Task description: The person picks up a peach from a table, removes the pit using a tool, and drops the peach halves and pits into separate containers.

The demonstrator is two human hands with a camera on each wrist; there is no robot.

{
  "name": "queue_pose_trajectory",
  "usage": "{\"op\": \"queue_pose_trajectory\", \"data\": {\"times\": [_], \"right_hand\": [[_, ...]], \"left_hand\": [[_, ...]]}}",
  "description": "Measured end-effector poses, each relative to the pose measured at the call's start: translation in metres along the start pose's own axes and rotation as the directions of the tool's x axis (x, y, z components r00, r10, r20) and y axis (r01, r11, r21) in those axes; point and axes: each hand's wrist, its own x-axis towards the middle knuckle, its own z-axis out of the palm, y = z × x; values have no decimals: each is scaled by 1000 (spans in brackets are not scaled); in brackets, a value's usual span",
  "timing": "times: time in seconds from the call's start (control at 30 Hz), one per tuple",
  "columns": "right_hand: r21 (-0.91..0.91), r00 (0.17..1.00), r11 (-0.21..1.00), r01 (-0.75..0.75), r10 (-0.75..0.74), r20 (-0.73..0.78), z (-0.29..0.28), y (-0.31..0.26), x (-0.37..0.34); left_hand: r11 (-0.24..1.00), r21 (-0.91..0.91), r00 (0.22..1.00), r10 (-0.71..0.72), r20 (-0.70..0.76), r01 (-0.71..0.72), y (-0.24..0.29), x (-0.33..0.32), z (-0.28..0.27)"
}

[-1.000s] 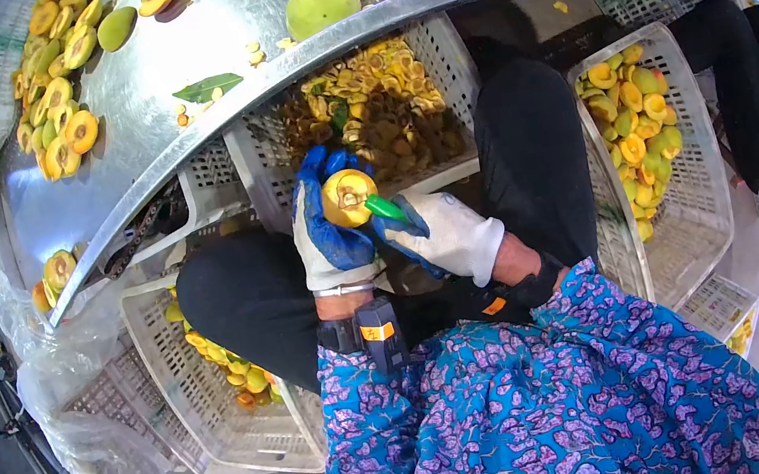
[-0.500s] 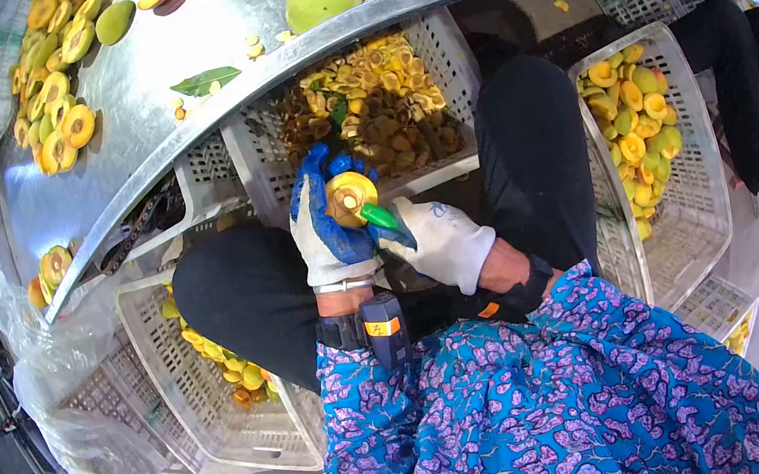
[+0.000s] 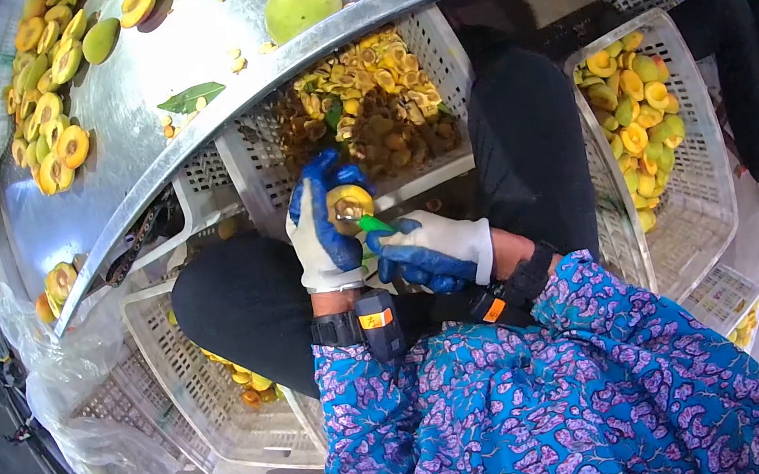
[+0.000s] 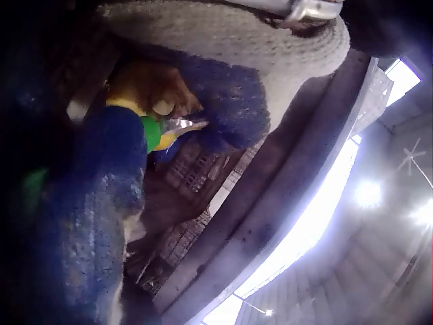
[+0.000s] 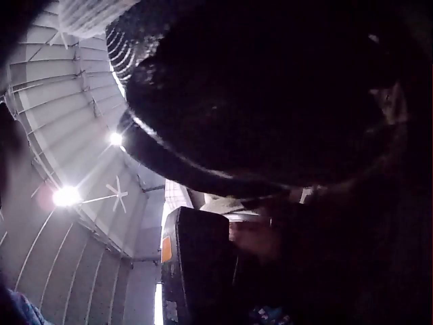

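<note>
My gloved left hand [image 3: 323, 237] holds a yellow peach half [image 3: 350, 202], its cut face turned up and a brownish hollow at the centre. My right hand [image 3: 437, 245], also in a white and blue glove, grips a green-handled pitting knife [image 3: 376, 225] with its metal tip at that hollow. In the left wrist view the short metal blade [image 4: 181, 124] sticks out from the green handle beside the peach flesh [image 4: 152, 88]. The right wrist view is mostly dark, with the hand's work hidden.
A metal table [image 3: 128, 104] curves across the front, bearing peach halves [image 3: 61, 156], a whole green peach [image 3: 302, 9] and a leaf [image 3: 191, 99]. Below its edge, a white crate [image 3: 442, 48] holds peach scraps. Peach crates stand right [image 3: 697, 110] and left [image 3: 187, 398].
My right hand has rolled over, so its blue curled fingers now show. The metal tip has come into view at the peach's centre, which looks different. The head view has shifted slightly.
</note>
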Motion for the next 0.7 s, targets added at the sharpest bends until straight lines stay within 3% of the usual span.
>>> {"op": "queue_pose_trajectory", "data": {"times": [0.1,0.13,0.2,0.27,0.3,0.33,0.37,0.47,0.5,0.53,0.57,0.63,0.7], "right_hand": [[261,976,963,-72,15,216,-3,-4,-4],[176,988,984,-21,-6,152,0,-1,-3],[-4,998,998,61,-61,24,7,5,-2],[-135,997,988,73,-75,-11,10,1,-8],[-162,997,984,72,-76,-16,10,0,-7],[-189,997,979,73,-79,-21,11,-2,-9],[-116,999,993,-17,14,-31,11,-6,-18],[141,977,981,-135,108,183,6,-9,-22],[196,955,973,-124,63,291,6,-7,-21],[218,961,969,-118,56,270,6,-7,-23],[239,967,965,-113,51,249,9,-9,-25],[223,955,968,-118,49,293,5,-4,-20],[-28,991,995,-91,94,98,8,-4,-14]], "left_hand": [[996,-77,999,-48,5,48,-2,-4,-1],[993,-96,998,-61,5,61,-2,-6,-1],[996,87,999,-32,40,28,1,-9,-5],[962,269,991,5,137,-42,2,-10,-12],[719,604,937,214,277,-343,2,-11,-11],[660,649,924,233,303,-380,4,-12,-9],[594,687,908,254,333,-418,7,-13,-5],[649,660,925,232,301,-378,2,-6,-10],[783,563,958,144,247,-263,2,3,-11],[930,358,983,13,184,-79,0,4,-12],[988,114,986,-119,116,106,-2,4,-12],[918,376,988,79,132,-124,-6,-2,-10],[846,499,980,125,153,-186,-15,5,-26]]}}
